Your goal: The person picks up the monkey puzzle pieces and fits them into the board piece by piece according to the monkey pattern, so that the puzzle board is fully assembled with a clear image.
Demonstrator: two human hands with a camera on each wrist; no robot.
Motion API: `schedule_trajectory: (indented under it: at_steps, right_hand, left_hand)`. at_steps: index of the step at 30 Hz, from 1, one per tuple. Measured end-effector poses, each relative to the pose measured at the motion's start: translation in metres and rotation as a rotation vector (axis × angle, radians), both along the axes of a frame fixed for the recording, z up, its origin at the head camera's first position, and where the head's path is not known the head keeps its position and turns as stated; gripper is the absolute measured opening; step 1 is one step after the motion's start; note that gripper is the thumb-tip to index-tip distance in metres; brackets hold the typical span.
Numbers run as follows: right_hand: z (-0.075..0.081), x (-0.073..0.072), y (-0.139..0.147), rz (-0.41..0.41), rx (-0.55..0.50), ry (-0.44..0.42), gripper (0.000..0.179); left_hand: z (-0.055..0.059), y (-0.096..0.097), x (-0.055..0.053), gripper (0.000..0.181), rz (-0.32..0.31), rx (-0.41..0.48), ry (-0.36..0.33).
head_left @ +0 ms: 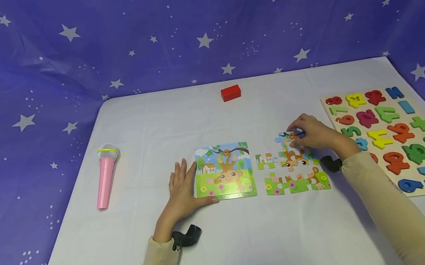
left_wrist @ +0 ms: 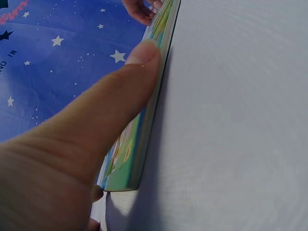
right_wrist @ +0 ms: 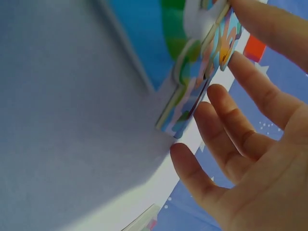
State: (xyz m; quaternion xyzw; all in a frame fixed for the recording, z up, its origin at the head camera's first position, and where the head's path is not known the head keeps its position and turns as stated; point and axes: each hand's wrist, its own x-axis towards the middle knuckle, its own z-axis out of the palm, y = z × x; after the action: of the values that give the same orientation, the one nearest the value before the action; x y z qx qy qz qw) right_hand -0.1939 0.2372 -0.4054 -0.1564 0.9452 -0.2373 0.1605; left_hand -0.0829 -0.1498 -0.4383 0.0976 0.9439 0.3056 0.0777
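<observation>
My left hand point(head_left: 183, 193) lies at the left side of a square puzzle board point(head_left: 228, 196) printed with a monkey hanging from a branch. Its thumb point(left_wrist: 139, 67) rests along the board's near edge, and the other fingers extend past its left side. To the right lie several loose jigsaw pieces point(head_left: 298, 186) of the same picture, in rough rows. Over the top row, my right hand point(head_left: 313, 132) pinches a jigsaw piece point(right_wrist: 230, 41) showing part of the tail and branch, between thumb and index finger. Its other fingers are spread along neighbouring pieces.
A wooden number board point(head_left: 385, 129) with colourful raised digits stands close beside my right forearm. At the far left lies a pink toy microphone point(head_left: 106, 176). A red block point(head_left: 230, 93) sits near the back edge of the white table point(head_left: 148, 127).
</observation>
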Motion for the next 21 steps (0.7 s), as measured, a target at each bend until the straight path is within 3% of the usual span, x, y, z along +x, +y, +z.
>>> schedule_trajectory:
  at_steps: [16, 21]
  right_hand:
    - [0.0012, 0.0071, -0.0070, -0.031, 0.004, 0.159, 0.035]
    - [0.0039, 0.0093, -0.0089, -0.021, -0.033, 0.156, 0.033]
  left_hand:
    - [0.0006, 0.0003, 0.0000, 0.113, 0.002, 0.003, 0.001]
    - [0.0004, 0.0005, 0.0000, 0.113, 0.004, 0.001, -0.001]
